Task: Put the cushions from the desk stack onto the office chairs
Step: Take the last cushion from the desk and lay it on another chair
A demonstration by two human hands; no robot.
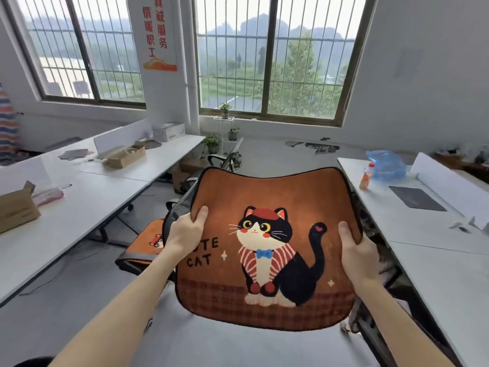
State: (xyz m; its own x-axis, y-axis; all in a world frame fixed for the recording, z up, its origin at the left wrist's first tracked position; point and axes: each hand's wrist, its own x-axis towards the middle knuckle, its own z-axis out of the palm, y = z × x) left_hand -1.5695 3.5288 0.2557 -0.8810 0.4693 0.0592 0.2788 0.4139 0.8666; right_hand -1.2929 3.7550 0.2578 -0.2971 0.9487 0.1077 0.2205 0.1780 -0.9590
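Between left desk (66,223) and right desk (439,263) I hold an orange cat cushion (264,193) in the air, left hand (185,234) and right hand (358,256) each pinching a side edge, thumbs on top. A second cushion (146,239) lies on a chair (132,262), lower left.

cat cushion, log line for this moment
cushion: held aloft | left hand: grips left edge | right hand: grips right edge | second cushion: on chair seat

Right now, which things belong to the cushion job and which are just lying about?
Job: cat cushion, gripped by left hand and right hand; second cushion already on office chair.
Lying about: cardboard box, spray bottle, blue bag, potted plant, dark mat.
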